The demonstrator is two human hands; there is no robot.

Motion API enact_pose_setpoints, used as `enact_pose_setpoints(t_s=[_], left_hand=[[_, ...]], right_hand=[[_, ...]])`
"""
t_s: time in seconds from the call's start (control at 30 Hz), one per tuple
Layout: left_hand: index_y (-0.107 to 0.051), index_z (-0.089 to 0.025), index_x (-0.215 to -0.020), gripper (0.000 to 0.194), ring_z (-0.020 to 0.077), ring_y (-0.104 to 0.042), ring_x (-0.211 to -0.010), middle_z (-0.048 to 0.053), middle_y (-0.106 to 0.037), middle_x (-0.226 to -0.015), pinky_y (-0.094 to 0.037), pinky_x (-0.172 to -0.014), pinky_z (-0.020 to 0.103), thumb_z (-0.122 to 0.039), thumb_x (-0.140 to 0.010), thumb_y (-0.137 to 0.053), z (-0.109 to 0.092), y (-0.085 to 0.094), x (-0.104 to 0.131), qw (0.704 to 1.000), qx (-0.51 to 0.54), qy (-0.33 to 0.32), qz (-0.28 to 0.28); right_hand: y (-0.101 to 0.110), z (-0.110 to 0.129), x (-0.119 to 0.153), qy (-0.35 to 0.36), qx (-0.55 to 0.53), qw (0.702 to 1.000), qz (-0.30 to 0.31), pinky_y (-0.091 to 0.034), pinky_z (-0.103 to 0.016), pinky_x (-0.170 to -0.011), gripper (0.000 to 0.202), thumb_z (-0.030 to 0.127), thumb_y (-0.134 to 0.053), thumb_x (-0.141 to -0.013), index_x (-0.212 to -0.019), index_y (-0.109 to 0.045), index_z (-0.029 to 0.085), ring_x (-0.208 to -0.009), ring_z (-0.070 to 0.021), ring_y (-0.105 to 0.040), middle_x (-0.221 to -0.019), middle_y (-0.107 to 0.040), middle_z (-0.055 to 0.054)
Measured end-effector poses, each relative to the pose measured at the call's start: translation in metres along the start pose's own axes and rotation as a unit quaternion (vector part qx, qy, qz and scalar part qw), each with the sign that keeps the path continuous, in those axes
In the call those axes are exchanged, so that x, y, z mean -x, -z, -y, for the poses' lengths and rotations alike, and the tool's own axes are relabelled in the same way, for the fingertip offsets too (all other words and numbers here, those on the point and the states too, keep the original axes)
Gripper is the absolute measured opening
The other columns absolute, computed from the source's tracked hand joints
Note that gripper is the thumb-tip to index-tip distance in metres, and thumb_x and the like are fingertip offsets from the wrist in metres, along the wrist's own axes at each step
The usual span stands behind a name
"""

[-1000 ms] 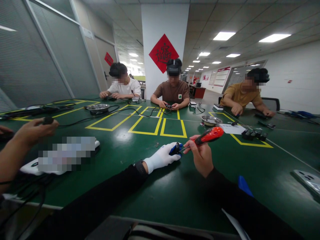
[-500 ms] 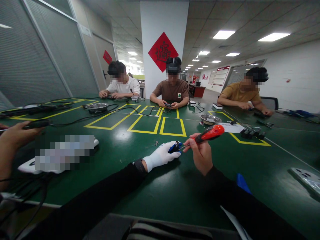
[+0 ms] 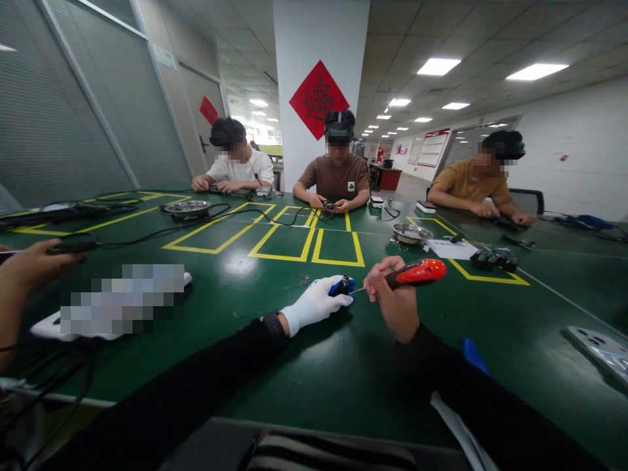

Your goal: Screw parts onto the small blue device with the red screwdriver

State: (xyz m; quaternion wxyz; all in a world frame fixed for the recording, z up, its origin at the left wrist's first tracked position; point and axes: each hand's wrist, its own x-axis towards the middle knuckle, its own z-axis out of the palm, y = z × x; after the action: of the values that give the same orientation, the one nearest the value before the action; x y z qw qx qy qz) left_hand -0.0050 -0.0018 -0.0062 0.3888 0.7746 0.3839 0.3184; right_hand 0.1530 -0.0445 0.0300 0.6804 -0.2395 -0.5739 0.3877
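Note:
My left hand point(image 3: 318, 302), in a white glove with blue fingertips, is closed around a small black part with a metal top point(image 3: 346, 282) just above the green table point(image 3: 314, 373). In my bare right hand point(image 3: 395, 297) is a screwdriver point(image 3: 420, 271) with a red and black handle. Its thin shaft points left, and the tip is at the black part, partly hidden by the gloved fingers. Several tiny metal pieces, likely screws point(image 3: 307, 280), lie on the table just beyond my left hand.
Steel bowls point(image 3: 413, 233) and several black blocks point(image 3: 495, 258) stand farther off. A white power strip point(image 3: 46, 324) lies left, near another person's hand point(image 3: 29, 268). Cables point(image 3: 147, 239) cross the table. A blue object point(image 3: 473, 356) is by my right forearm. Three people sit opposite.
The screwdriver has swung to a more level angle, its handle shifting slightly right and down. My right fingers have changed their grip on it. My left hand stays nearly still.

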Motion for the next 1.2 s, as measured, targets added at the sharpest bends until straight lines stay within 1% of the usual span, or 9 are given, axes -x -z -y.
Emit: enact_pose_setpoints(t_s=[0.17, 0.27, 0.4, 0.5, 0.7, 0.83, 0.97, 1.07, 1.2], left_hand=[[-0.059, -0.018, -0.097, 0.032, 0.0127, -0.052, -0.053, -0.001, -0.058, -0.067, -0.04, -0.049, 0.023, -0.044, -0.078, -0.056, 0.0, 0.0, 0.0, 1.0, -0.001, -0.009, -0.002], [-0.058, -0.017, -0.095, 0.031, 0.0127, -0.052, -0.053, -0.001, -0.057, -0.065, -0.041, -0.05, 0.023, -0.043, -0.078, -0.056, -0.001, 0.0, 0.0, 1.0, 0.0, -0.009, 0.0], [-0.059, -0.017, -0.096, 0.031, 0.0128, -0.053, -0.055, -0.001, -0.06, -0.071, -0.042, -0.053, 0.024, -0.041, -0.077, -0.055, -0.004, 0.0, 0.0, 1.0, -0.006, -0.01, -0.001], [-0.059, -0.017, -0.097, 0.031, 0.0127, -0.054, -0.056, 0.0, -0.062, -0.075, -0.043, -0.054, 0.023, -0.041, -0.078, -0.054, -0.006, 0.001, 0.001, 1.0, -0.007, -0.008, 0.001], [-0.059, -0.018, -0.098, 0.032, 0.0131, -0.055, -0.056, -0.001, -0.06, -0.071, -0.044, -0.056, 0.024, -0.043, -0.078, -0.055, -0.004, 0.001, 0.001, 1.0, -0.016, -0.007, 0.001], [-0.058, -0.018, -0.097, 0.03, 0.0138, -0.056, -0.058, 0.0, -0.062, -0.074, -0.045, -0.057, 0.025, -0.041, -0.078, -0.054, -0.001, 0.001, -0.001, 1.0, -0.018, -0.015, 0.0], [-0.059, -0.018, -0.095, 0.027, 0.0141, -0.057, -0.061, 0.001, -0.064, -0.079, -0.045, -0.061, 0.025, -0.038, -0.077, -0.056, -0.002, 0.001, -0.001, 0.999, -0.037, -0.025, -0.018], [-0.058, -0.018, -0.094, 0.028, 0.0139, -0.056, -0.059, 0.001, -0.063, -0.076, -0.044, -0.058, 0.025, -0.04, -0.077, -0.055, -0.004, 0.001, 0.0, 0.999, -0.035, -0.003, -0.01], [-0.057, -0.018, -0.094, 0.029, 0.0126, -0.053, -0.054, -0.001, -0.061, -0.071, -0.041, -0.052, 0.023, -0.042, -0.079, -0.054, -0.006, 0.002, 0.002, 0.999, -0.031, 0.007, -0.006]], right_hand=[[0.0, 0.002, 0.0, 0.004, 0.028, 1.0, -0.013, -0.048, -0.034, -0.079, 0.029, 0.031, -0.051, -0.086, -0.114, -0.048, 0.026, -0.076, -0.0136, -0.059, -0.095, -0.057, -0.001], [0.002, 0.008, -0.002, 0.018, 0.086, 0.996, -0.002, -0.047, -0.037, -0.088, 0.03, 0.03, -0.057, -0.084, -0.113, -0.051, 0.023, -0.089, -0.0168, -0.06, -0.105, -0.058, -0.005], [0.003, 0.008, -0.005, 0.013, 0.073, 0.995, 0.06, -0.05, -0.036, -0.08, 0.011, 0.025, -0.059, -0.084, -0.093, -0.054, 0.022, -0.07, -0.0138, -0.06, -0.081, -0.059, 0.0], [0.002, 0.002, -0.004, 0.03, 0.031, 0.997, 0.056, -0.051, -0.033, -0.07, 0.008, 0.027, -0.055, -0.087, -0.093, -0.049, 0.025, -0.053, -0.0097, -0.053, -0.07, -0.051, 0.006], [0.0, 0.003, 0.002, 0.026, 0.083, 0.995, 0.043, -0.049, -0.038, -0.083, 0.03, 0.035, -0.051, -0.088, -0.116, -0.048, 0.025, -0.08, -0.015, -0.061, -0.101, -0.056, -0.003], [-0.002, 0.013, 0.005, 0.064, 0.156, 0.985, 0.019, -0.049, -0.037, -0.083, 0.025, 0.026, -0.073, -0.072, -0.09, -0.056, 0.021, -0.087, -0.0189, -0.063, -0.102, -0.062, -0.006], [-0.006, 0.013, 0.008, 0.018, 0.074, 0.996, 0.037, -0.048, -0.027, -0.057, 0.025, 0.023, -0.067, -0.078, -0.07, -0.043, 0.022, -0.055, -0.0111, -0.057, -0.066, -0.06, 0.004], [-0.007, 0.006, 0.005, -0.013, 0.029, 0.999, 0.033, -0.038, -0.021, -0.046, 0.023, 0.024, -0.066, -0.079, -0.075, -0.043, 0.023, -0.048, -0.0081, -0.046, -0.06, -0.05, 0.007], [-0.001, -0.003, -0.001, -0.011, 0.012, 1.0, 0.019, -0.046, -0.028, -0.064, 0.021, 0.032, -0.06, -0.082, -0.099, -0.05, 0.026, -0.059, -0.0101, -0.05, -0.077, -0.052, 0.004]])
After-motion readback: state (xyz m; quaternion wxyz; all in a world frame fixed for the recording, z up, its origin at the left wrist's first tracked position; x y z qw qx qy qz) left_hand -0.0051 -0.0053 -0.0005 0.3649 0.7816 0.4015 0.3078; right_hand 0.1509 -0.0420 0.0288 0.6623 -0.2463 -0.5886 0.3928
